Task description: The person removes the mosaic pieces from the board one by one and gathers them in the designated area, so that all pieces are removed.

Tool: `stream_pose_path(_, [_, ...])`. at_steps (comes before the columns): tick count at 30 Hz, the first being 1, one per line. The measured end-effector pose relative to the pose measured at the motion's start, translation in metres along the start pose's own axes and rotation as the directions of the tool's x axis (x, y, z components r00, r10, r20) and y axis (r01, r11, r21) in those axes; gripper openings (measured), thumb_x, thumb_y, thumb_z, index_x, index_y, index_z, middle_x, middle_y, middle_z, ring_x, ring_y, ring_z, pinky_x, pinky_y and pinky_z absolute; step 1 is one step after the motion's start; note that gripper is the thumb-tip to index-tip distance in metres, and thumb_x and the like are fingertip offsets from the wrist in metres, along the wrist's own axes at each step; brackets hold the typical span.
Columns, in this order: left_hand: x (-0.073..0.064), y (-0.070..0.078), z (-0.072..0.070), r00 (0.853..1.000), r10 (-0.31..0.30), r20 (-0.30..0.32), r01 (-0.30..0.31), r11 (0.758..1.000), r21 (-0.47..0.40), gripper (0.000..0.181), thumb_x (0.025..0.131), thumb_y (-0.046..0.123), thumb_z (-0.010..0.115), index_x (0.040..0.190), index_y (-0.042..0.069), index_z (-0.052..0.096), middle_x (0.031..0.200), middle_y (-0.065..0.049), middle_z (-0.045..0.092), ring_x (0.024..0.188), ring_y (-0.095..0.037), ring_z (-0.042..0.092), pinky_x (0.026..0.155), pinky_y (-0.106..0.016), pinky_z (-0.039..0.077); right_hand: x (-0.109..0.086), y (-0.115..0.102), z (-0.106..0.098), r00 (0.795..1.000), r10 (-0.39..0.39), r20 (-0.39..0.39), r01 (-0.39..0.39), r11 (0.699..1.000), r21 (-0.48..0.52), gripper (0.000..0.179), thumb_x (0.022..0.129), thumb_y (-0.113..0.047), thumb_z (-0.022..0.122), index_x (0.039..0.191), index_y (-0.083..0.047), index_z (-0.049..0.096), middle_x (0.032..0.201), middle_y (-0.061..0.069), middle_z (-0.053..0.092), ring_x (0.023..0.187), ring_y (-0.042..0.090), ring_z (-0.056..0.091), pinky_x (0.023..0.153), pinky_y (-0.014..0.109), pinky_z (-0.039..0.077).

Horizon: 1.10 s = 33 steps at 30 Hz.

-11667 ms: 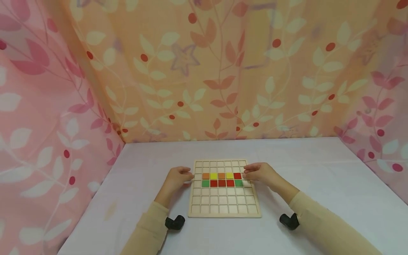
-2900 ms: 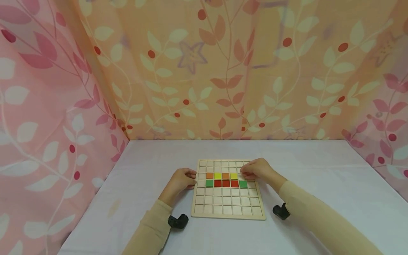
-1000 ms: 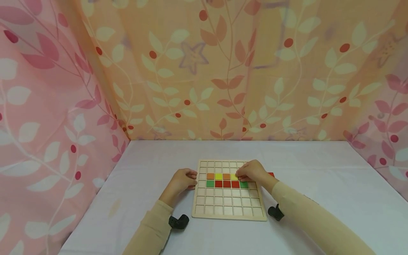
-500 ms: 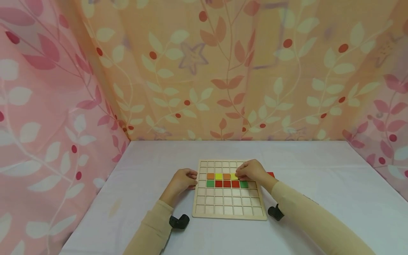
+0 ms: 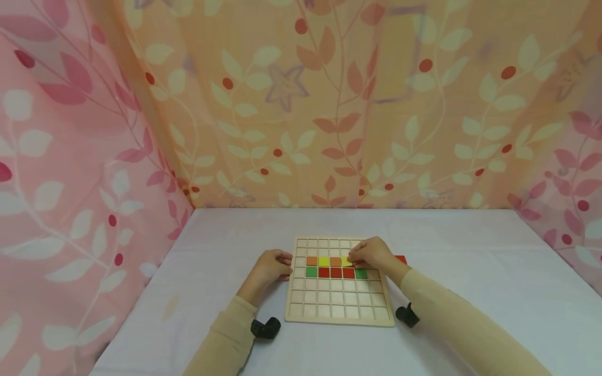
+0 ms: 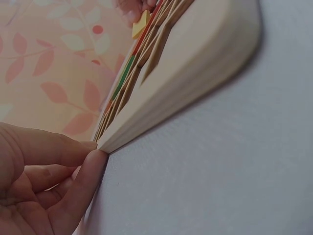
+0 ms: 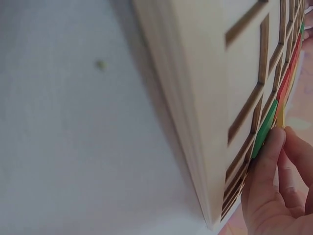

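Observation:
A wooden grid board (image 5: 338, 312) lies flat on the table. My left hand (image 5: 269, 269) pinches its left edge between thumb and fingers, seen close in the left wrist view. At the right end of the board's upper coloured row, my right hand (image 5: 373, 255) pinches a yellow tile (image 6: 141, 24), which is tilted up from its cell. Left of it sit an orange tile (image 5: 335, 261), another yellow tile (image 5: 324, 261) and a second orange one (image 5: 312, 261). The row below has red tiles (image 5: 336, 272) between a green tile (image 5: 311, 271) at the left and another green tile (image 5: 360, 273).
A loose red tile (image 5: 401, 259) lies on the white table (image 5: 451, 245) just right of the board, partly hidden behind my right hand. Floral curtains (image 5: 263, 130) enclose the table's back and sides. Black devices (image 5: 266, 328) are fixed at both wrists.
The red tile has left the upper row's right end and now lies on the table. My right hand moved left onto the yellow tile, whose edge has risen. My left hand stays at the board.

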State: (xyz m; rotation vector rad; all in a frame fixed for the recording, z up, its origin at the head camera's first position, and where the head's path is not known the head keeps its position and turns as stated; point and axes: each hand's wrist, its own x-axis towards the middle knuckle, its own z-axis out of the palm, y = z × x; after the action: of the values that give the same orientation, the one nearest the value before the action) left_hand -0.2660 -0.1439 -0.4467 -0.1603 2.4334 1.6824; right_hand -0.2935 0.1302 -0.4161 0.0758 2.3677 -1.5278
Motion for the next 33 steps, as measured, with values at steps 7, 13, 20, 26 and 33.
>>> stream_pose_path(7, [0.001,-0.002,0.002,1.0,-0.014,-0.016,0.014,1.0,-0.013,0.035,0.082,-0.012,0.068,0.117,-0.006,0.065,0.099,-0.013,0.065,0.076,-0.014,0.061,0.062,-0.024,0.058,0.001,0.002,0.001,1.0,-0.004,0.004,0.004,1.0,0.012,0.018,0.089,-0.004,0.071,0.1,0.01,0.071,0.083,0.01,0.075,0.062,0.009,0.067,0.062,0.025,0.06])
stream_pose_path(13, [-0.001,-0.001,0.002,1.0,-0.012,0.001,0.012,1.0,-0.015,0.036,0.081,-0.011,0.068,0.117,-0.007,0.064,0.1,-0.014,0.065,0.078,-0.015,0.061,0.064,-0.025,0.059,0.002,0.004,-0.001,1.0,0.003,0.001,-0.003,1.0,0.016,0.019,0.088,-0.003,0.071,0.101,0.01,0.071,0.081,0.008,0.075,0.061,0.01,0.067,0.062,0.025,0.06])
stream_pose_path(20, [-0.001,0.002,0.002,1.0,-0.014,-0.005,0.014,1.0,-0.016,0.035,0.082,-0.011,0.068,0.117,-0.007,0.065,0.099,-0.013,0.064,0.078,-0.014,0.061,0.063,-0.024,0.059,0.003,0.002,-0.006,0.999,0.037,-0.002,-0.037,0.998,0.046,0.021,0.09,-0.005,0.071,0.105,0.008,0.071,0.08,0.004,0.073,0.061,0.008,0.066,0.062,0.024,0.06])
stream_pose_path(26, [0.0,0.002,0.002,1.0,-0.017,-0.014,0.017,1.0,-0.018,0.036,0.082,-0.013,0.068,0.117,-0.007,0.065,0.099,-0.013,0.064,0.076,-0.014,0.061,0.063,-0.025,0.059,0.0,-0.001,-0.014,0.999,0.047,0.009,-0.047,0.996,0.078,0.026,0.089,-0.007,0.072,0.11,0.009,0.07,0.075,0.0,0.071,0.059,0.007,0.064,0.063,0.022,0.06])
stream_pose_path(33, [0.0,-0.001,0.001,1.0,-0.011,-0.001,0.011,1.0,-0.006,0.036,0.082,-0.012,0.068,0.117,-0.007,0.064,0.099,-0.013,0.064,0.077,-0.014,0.06,0.063,-0.025,0.059,-0.004,0.002,-0.027,1.0,0.014,0.023,-0.016,0.998,0.053,0.029,0.089,-0.008,0.072,0.111,0.011,0.068,0.072,-0.002,0.07,0.061,0.006,0.063,0.065,0.021,0.059])
